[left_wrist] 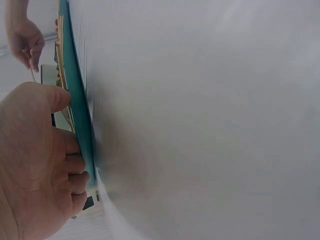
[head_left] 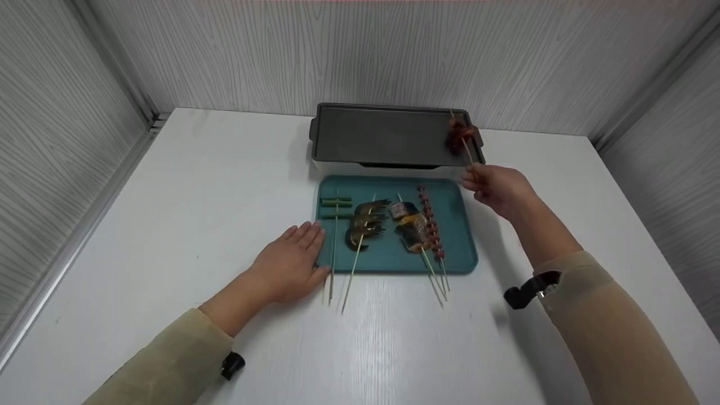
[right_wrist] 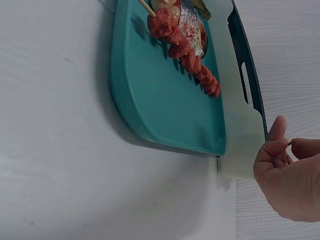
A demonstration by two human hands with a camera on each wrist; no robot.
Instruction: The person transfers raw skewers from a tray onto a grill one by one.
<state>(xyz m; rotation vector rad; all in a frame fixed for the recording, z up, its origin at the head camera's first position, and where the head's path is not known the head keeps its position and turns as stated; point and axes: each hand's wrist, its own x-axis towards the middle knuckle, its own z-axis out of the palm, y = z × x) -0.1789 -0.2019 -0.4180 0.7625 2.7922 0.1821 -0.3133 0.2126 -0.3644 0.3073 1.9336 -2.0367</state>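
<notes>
My right hand (head_left: 500, 188) pinches the stick of a skewer with dark red and orange food (head_left: 460, 136). That food is at the right end of a black griddle plate (head_left: 382, 135); whether it touches the plate, I cannot tell. In the right wrist view, thumb and fingers of the right hand (right_wrist: 290, 175) meet beside the griddle's end. My left hand (head_left: 289, 264) lies with straight fingers at the left edge of a teal tray (head_left: 458, 236), its thumb by the lower left corner. Seen from the left wrist, the left hand (left_wrist: 40, 160) is against the tray's side (left_wrist: 80, 100).
On the tray lie a green-piece skewer (head_left: 336, 215), a shrimp skewer (head_left: 365, 222), a fish-chunk skewer (head_left: 413, 228) and a thin skewer of red pieces (head_left: 430, 222). Their sticks jut over the tray's front edge. Grey panels (head_left: 394, 56) enclose the white table (head_left: 236, 163) behind and at the sides.
</notes>
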